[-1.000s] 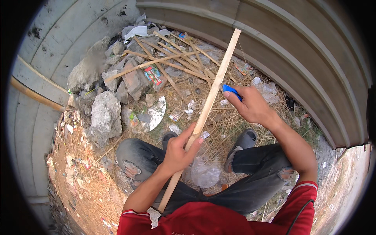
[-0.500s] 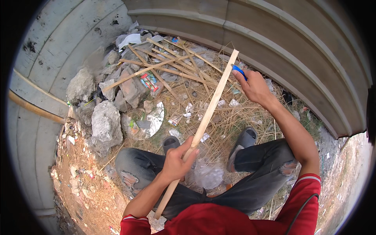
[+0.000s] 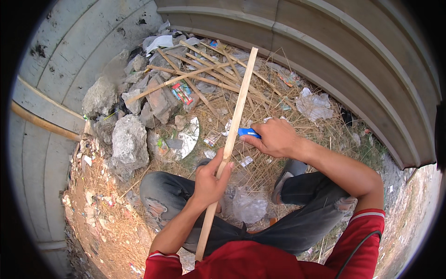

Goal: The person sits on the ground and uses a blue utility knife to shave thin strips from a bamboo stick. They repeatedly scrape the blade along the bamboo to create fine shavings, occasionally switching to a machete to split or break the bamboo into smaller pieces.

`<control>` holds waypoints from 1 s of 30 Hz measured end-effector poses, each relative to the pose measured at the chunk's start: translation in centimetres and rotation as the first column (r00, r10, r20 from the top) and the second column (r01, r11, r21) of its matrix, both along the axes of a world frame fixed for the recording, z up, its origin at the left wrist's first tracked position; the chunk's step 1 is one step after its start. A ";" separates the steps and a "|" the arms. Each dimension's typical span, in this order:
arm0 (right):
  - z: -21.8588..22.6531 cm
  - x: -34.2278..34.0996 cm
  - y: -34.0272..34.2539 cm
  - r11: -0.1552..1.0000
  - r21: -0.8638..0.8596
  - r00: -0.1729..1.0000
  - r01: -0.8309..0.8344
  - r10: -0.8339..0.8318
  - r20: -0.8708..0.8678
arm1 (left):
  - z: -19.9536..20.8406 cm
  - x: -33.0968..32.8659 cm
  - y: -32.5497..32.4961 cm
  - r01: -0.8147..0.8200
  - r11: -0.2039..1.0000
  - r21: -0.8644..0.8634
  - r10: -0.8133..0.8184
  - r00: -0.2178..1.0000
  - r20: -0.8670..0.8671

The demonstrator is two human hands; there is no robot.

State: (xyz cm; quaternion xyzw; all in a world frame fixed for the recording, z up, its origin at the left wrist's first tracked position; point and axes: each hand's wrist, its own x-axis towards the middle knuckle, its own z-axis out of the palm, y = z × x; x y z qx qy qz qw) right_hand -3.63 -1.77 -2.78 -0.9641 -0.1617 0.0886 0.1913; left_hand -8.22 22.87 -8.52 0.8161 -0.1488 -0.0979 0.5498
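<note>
My left hand (image 3: 211,182) is closed around a long pale bamboo strip (image 3: 240,102), gripping it below its middle. The strip stands slantwise, its lower end close to my red shirt and its upper end out over the littered ground. In my right hand (image 3: 278,138) is a small blue cutter knife (image 3: 249,133), held against or right beside the strip's right edge, above my left hand. The cutter's blade cannot be made out. My thumb and fingers press round its blue handle.
Several similar strips (image 3: 186,74) lie crossed beyond my hands. Grey rocks (image 3: 127,142) are heaped at the left, near a broken white plate piece (image 3: 189,138). A corrugated metal wall (image 3: 325,51) curves behind. Clear plastic (image 3: 249,204) lies between my legs.
My right hand has drawn the cutter down along the strip, from near its upper end toward my left hand. The strip's upper end has swung left and stands more upright.
</note>
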 end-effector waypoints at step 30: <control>0.2 -1.4 2.3 0.992 0.110 0.991 -0.057 0.069 -0.111 | 0.8 0.6 -0.2 -0.147 0.794 -0.590 -0.268 0.787 -0.556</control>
